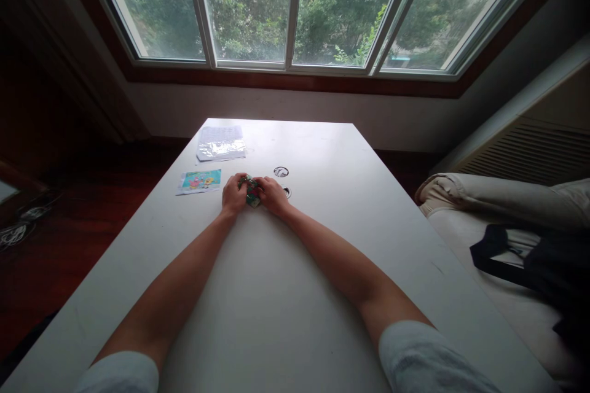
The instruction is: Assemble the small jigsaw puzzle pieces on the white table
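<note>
My left hand [235,193] and my right hand [273,194] meet over the white table, fingers curled around a small shiny green-and-red bundle [252,191]. It looks like a crinkly packet, but its exact kind is too small to tell. The left hand grips its left side and the right hand its right side, and both partly cover it. Just beyond the right hand lies a round dark-rimmed piece [281,171]. A second round piece [288,192] is partly hidden by that hand. To the left of my left hand lies a colourful cartoon picture card [201,180].
Papers in a clear plastic sleeve [221,143] lie at the far left of the white table [313,295]. Behind the table are a wall and a window [290,12]. A couch [461,233] with a dark strapped bag [530,258] stands on the right. Cables [18,230] lie on the left floor.
</note>
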`<state>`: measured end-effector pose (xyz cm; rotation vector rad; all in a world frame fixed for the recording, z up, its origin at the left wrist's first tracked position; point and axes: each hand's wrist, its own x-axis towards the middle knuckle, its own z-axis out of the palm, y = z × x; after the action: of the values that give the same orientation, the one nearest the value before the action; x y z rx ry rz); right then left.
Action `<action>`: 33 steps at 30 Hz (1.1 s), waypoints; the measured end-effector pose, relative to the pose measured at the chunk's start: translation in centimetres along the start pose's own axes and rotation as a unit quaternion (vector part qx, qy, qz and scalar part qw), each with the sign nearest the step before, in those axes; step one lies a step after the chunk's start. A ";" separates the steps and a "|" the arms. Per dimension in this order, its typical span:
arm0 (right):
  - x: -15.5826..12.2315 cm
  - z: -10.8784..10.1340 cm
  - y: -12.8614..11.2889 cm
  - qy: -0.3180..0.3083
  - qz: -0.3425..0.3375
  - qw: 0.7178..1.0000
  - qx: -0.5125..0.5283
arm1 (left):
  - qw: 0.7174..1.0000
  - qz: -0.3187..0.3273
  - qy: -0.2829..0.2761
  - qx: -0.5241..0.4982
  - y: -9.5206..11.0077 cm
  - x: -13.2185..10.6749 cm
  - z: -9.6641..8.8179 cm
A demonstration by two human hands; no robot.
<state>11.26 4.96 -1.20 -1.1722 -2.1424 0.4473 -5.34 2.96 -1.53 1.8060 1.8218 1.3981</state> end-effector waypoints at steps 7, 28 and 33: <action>0.0 0.2 0.7 0.020 -0.001 0.999 0.049 | 1.000 0.008 -0.016 -0.004 0.1 0.0 -0.3; 0.9 -0.2 1.7 0.062 0.031 0.976 0.207 | 0.991 0.029 -0.134 0.005 1.7 -0.3 -0.7; 1.2 -0.2 1.9 0.046 0.039 0.973 0.223 | 0.988 0.045 -0.146 0.027 1.5 -0.2 -0.6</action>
<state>12.12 7.00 -1.73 -0.9962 -1.7955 0.8414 -4.77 2.17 -0.22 2.0203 1.6596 1.0528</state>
